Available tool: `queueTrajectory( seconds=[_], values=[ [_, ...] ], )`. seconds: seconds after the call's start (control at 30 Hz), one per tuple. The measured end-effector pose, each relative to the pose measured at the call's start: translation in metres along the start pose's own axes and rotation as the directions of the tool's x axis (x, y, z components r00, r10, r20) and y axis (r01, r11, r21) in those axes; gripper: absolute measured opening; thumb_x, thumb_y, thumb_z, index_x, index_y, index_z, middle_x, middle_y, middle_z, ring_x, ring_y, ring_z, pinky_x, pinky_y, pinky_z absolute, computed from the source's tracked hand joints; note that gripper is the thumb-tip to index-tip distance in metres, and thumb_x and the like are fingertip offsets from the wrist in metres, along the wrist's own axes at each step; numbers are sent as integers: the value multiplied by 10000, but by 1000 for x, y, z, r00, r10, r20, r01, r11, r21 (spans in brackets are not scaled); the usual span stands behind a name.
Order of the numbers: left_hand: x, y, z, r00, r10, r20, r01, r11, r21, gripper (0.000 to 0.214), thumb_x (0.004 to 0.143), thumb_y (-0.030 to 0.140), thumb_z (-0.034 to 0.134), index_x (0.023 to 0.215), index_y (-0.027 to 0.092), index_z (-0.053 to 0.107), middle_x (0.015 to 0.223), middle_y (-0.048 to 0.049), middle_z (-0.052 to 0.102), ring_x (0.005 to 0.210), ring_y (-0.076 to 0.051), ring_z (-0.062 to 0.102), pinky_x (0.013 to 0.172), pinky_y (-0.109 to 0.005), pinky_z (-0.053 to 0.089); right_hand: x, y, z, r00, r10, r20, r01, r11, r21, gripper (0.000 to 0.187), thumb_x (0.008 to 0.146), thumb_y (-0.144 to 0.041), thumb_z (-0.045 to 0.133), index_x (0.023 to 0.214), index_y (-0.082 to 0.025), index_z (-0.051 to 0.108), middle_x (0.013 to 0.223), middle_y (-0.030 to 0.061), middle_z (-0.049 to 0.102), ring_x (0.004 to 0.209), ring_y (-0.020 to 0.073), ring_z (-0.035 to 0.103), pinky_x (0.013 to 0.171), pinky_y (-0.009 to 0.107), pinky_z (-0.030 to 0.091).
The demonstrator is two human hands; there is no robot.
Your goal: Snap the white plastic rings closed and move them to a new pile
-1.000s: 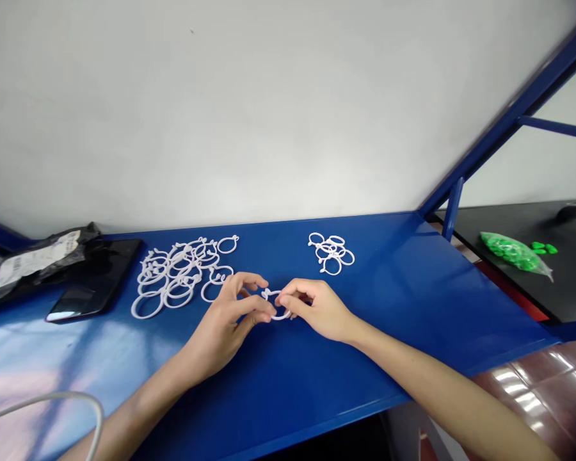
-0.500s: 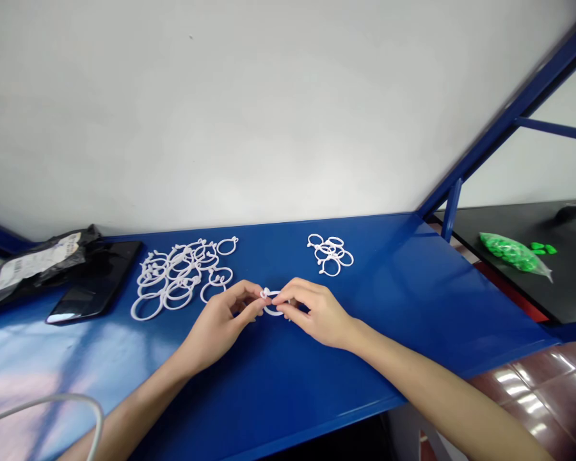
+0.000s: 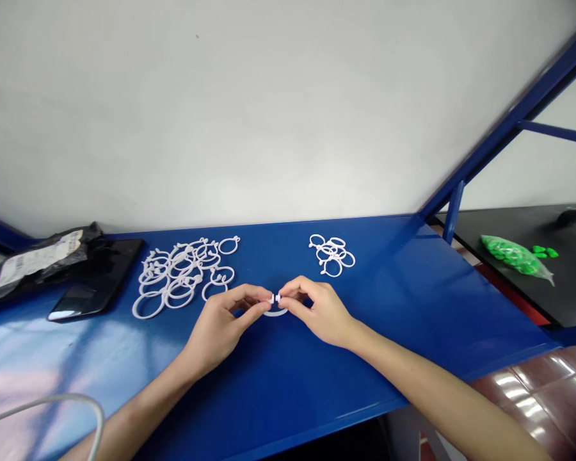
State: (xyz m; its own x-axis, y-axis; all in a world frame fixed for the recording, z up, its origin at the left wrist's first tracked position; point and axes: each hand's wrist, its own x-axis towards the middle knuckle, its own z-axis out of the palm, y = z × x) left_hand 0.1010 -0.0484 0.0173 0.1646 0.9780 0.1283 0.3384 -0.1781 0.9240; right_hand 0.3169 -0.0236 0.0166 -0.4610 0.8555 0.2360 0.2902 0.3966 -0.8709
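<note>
Between my two hands is a white plastic ring (image 3: 275,314), with its two small white ends facing each other across a narrow gap at the top. My left hand (image 3: 233,323) pinches one end between thumb and fingers. The other end sits in the pinch of my right hand (image 3: 319,312). Fingers hide the ring's sides; its lower curve shows beneath them. To the left lies a large pile of white rings (image 3: 167,291) with small knobs. A smaller cluster of white rings (image 3: 336,264) rests beyond my right hand.
On the blue table (image 3: 278,378), a black plastic parcel (image 3: 43,259) and a black phone-like device (image 3: 84,298) lie at far left. A grey cable (image 3: 57,398) curves at lower left. On a dark table at right is a bag of green pieces (image 3: 513,256). A blue frame (image 3: 454,211) stands between.
My hands have turned the ring so that its two ends now face each other with a small gap. The piles of rings have stayed in place.
</note>
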Motion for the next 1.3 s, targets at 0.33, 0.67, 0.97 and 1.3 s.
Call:
queueTrajectory(
  seconds=[0.33,0.67,0.97,1.3],
  values=[
    [-5,-3,2,986,160,-46,-155,984,87,119,899,329,726,911,245,810,879,-19,804,770,-166,736,676,-249,577,-5,1,1,967,-251,35,251,927,-280,106,1037,-272,566,1018,-206,646,941,41,741,847,176,689,744,302,541],
    [-5,-5,6,967,254,-12,-254,967,0,69,904,219,737,883,240,800,862,-6,793,769,-131,746,715,-212,582,-10,-1,5,917,-386,102,388,802,-453,203,1084,-236,449,979,-184,614,892,55,738,776,171,648,692,295,536],
    [-9,-6,13,927,375,-11,-374,927,16,79,909,164,723,888,218,775,850,-2,775,742,-117,746,694,-190,584,-13,-4,6,872,-471,131,465,715,-522,214,1073,-173,448,943,-179,618,852,57,739,753,177,652,677,298,536],
    [31,-34,-52,854,510,-100,-257,581,772,210,982,303,593,1040,195,765,1044,-103,767,991,-286,648,927,-456,526,10,14,-18,926,-376,-40,281,755,-593,138,1039,-269,583,992,-212,700,945,44,774,876,207,648,794,335,535]
  ],
)
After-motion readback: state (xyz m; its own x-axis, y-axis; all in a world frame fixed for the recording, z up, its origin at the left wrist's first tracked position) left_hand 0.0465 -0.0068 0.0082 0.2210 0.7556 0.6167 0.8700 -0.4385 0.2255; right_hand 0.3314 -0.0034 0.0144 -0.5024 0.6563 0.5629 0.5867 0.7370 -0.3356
